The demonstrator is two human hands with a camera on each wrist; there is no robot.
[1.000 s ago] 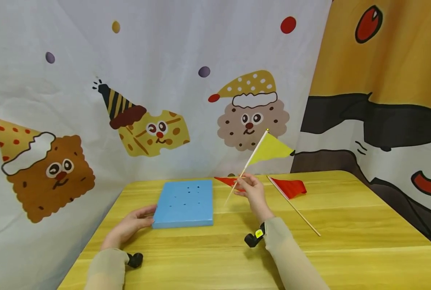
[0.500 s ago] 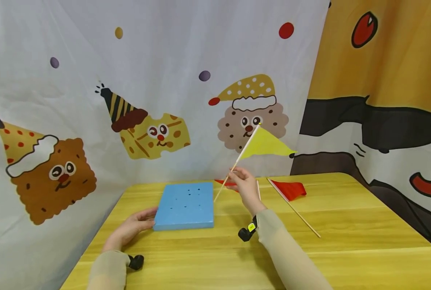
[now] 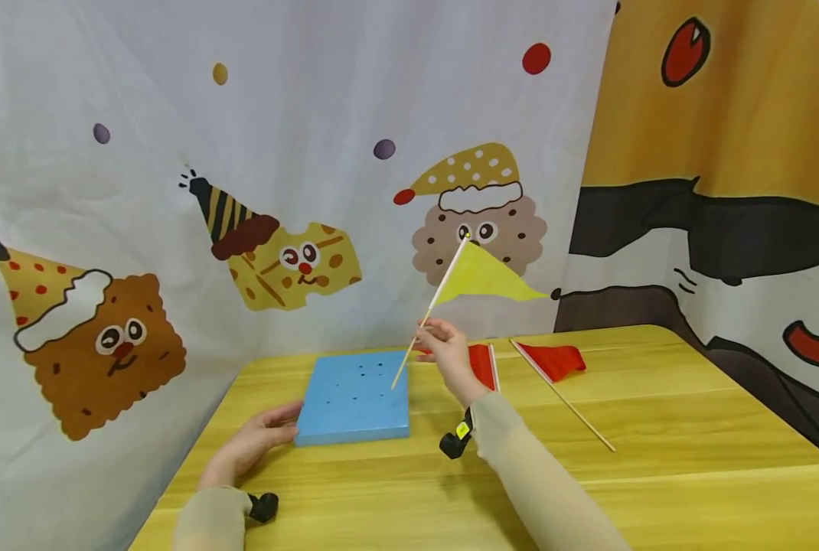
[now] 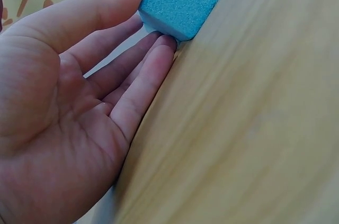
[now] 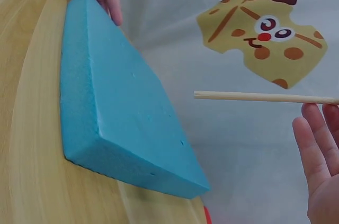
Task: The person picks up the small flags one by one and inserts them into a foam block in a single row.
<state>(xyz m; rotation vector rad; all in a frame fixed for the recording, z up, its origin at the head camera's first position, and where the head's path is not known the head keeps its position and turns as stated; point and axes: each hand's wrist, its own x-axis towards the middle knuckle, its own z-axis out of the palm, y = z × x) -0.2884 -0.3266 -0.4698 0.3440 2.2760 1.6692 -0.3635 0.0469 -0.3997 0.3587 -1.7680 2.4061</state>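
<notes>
My right hand pinches the thin wooden stick of a yellow triangular flag. The flag leans, and its bare stick end hangs above the right part of a blue foam block, apart from it in the right wrist view. Small holes dot the block's flat top. At the block's left side, my left hand rests with extended fingers touching the edge. The left wrist view shows the thumb against the foam corner, the other fingertips beside and partly behind it.
A red flag lies on the wooden table to the right. Another red flag lies partly hidden behind the right hand. A curtain printed with cartoon snacks hangs behind the table.
The right hand has moved left with the yellow flag, bringing the stick's lower end from right of the block to over it. The left hand has stayed at the block's edge.
</notes>
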